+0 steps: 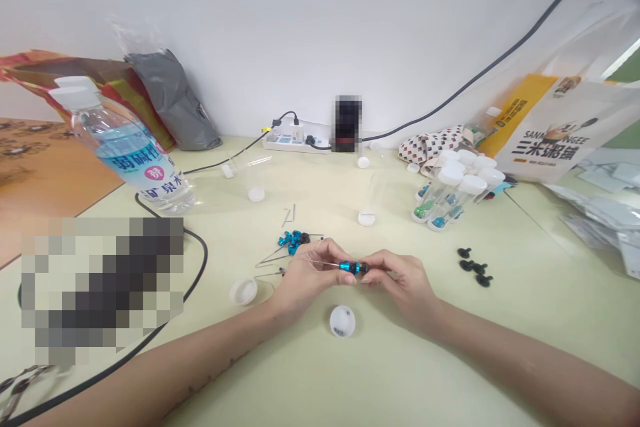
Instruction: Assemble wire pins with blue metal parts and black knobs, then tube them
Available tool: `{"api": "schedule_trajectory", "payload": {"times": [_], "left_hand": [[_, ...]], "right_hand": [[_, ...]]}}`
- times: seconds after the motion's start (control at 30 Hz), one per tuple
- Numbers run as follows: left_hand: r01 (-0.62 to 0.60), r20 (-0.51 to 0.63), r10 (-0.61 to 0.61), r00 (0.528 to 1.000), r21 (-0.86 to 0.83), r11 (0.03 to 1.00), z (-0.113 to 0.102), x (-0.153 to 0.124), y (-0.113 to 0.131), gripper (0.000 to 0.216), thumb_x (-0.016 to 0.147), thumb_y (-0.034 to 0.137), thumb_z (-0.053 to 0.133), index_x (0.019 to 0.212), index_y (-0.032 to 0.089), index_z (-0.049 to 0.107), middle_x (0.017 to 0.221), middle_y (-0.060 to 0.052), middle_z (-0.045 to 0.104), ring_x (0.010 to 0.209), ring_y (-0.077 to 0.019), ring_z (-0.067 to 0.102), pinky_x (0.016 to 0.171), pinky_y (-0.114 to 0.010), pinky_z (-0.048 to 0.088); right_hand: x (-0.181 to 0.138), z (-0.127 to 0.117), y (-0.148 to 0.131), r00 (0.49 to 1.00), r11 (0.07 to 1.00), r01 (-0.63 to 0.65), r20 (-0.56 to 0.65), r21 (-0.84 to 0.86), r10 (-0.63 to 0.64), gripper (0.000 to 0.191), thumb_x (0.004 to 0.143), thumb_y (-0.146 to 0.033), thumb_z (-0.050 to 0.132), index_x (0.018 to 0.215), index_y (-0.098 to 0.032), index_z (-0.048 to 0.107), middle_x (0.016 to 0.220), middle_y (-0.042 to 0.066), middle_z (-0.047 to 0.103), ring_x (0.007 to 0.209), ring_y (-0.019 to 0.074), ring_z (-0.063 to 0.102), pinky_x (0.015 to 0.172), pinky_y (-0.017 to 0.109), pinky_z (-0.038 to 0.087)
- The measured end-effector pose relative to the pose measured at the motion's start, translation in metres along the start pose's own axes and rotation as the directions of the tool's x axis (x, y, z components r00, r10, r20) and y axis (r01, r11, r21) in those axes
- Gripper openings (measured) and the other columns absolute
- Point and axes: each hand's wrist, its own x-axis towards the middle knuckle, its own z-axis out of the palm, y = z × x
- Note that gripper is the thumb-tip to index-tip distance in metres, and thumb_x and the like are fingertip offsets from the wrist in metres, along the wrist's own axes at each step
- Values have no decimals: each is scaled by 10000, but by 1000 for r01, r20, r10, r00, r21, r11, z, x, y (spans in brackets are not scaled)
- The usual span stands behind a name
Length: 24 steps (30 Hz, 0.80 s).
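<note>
1. My left hand (305, 273) sits at frame centre, fingers pinched shut on a thin pin (320, 263) that runs into a blue piece (349, 267).
2. My right hand (400, 277) is just right of it, fingertips closed on the black cap (364, 267) at the blue piece's right end. Both hands hold the one assembly just above the table (450, 360).
3. Progress, my read: blue piece looks already threaded on the pin, and the black cap touches it. Can't tell if it's fully seated.
4. Left to do, by the look of it: a small pile of blue parts (293, 240) w/ more pins lies just above-left of my hands, loose.
5. Four black caps (474, 265) lie right of centre, apart from my hands, unused.
6. Done-looking lot: capped tubes (453, 190) upper right hold green and blue bits; so prob. some batches are finished.
7. Empty clear tubes lie at centre top, e.g. one (373, 197) w/ its cap end toward me.
8. Loose white lids: one (343, 321) just below my hands, another (243, 291) lower left of them.
9. Water bottle (125, 150) lies tilted upper left; black cable (197, 260) curves by it.
</note>
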Motion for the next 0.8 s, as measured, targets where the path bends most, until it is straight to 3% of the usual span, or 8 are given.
{"api": "schedule_trajectory", "payload": {"times": [0.8], "left_hand": [[-13, 9, 13, 1000, -17, 1000, -1, 0, -2, 201, 613, 116, 794, 727, 128, 629, 715, 6, 634, 709, -107, 579, 683, -216, 460]], "right_hand": [[0, 0, 1, 1000, 999, 7, 22, 36, -8, 123, 891, -225, 530, 845, -199, 641, 706, -13, 645, 598, 87, 572, 574, 171, 465]]}}
